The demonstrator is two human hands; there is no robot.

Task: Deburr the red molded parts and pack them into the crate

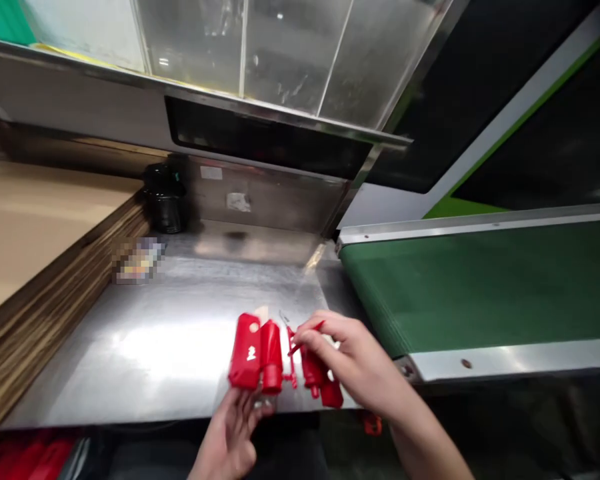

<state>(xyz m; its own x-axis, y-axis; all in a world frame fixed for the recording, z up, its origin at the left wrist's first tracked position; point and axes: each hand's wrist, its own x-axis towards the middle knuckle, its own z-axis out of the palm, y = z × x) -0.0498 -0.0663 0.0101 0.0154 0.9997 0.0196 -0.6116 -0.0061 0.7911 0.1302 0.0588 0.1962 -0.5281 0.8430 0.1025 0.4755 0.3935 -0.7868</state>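
Note:
Several red plastic parts lie close together near the front edge of the metal table. A flat red part [246, 353] with a white mark is leftmost, and a red cylindrical part [271, 357] is beside it. My left hand [233, 433] is palm up with fingers apart, just below the flat part; whether they touch is unclear. My right hand [347, 353] pinches a thin red piece [305, 339] above a slim red part [293, 363]. Another red part [314, 373] is partly hidden under my right hand.
A metal table [180, 300] spans the middle. Stacked brown boards [50, 220] stand at left, with a black container [166, 200] behind. A green conveyor belt [490, 287] with metal rails is at right. Red items [30, 457] show at bottom left.

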